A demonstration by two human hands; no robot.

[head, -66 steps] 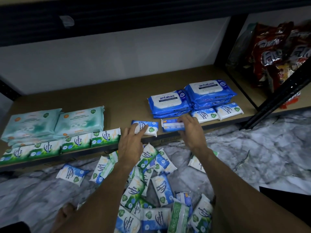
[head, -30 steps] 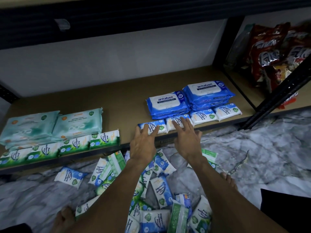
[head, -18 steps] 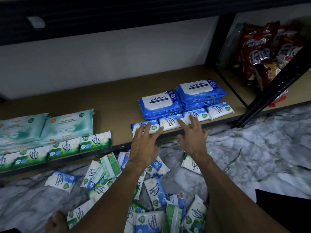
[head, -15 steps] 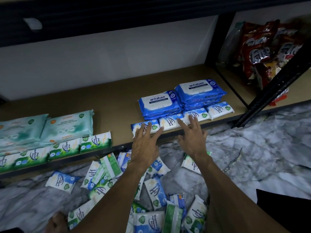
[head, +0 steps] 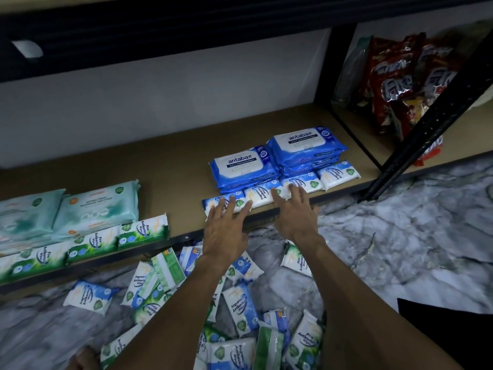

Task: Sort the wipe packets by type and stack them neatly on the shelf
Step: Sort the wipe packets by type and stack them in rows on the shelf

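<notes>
Both hands have let go of the small packets they held two seconds back and now lie spread on the front row. Nearest, the loose pile of wipe packets (head: 240, 303) on the marble floor (head: 400, 236) is cut off by the bottom edge and partly hidden under the forearms. The left hand (head: 224, 231) reaches forward, fingers straight and fanned, tips resting on the leftmost small blue packet (head: 212, 205); it grips nothing. The right hand (head: 293, 214), just beside it, is also flat and holds nothing, its fingertips covering part of the blue row (head: 260, 196) along the front lip of the shelf (head: 173, 166). Behind, touching that row, stand two stacks of antabax packs (head: 244, 166). Green packets (head: 144, 231) and pale green packs (head: 98, 206) run off the left edge. The print on the snack bags (head: 394, 84) is blurred.
</notes>
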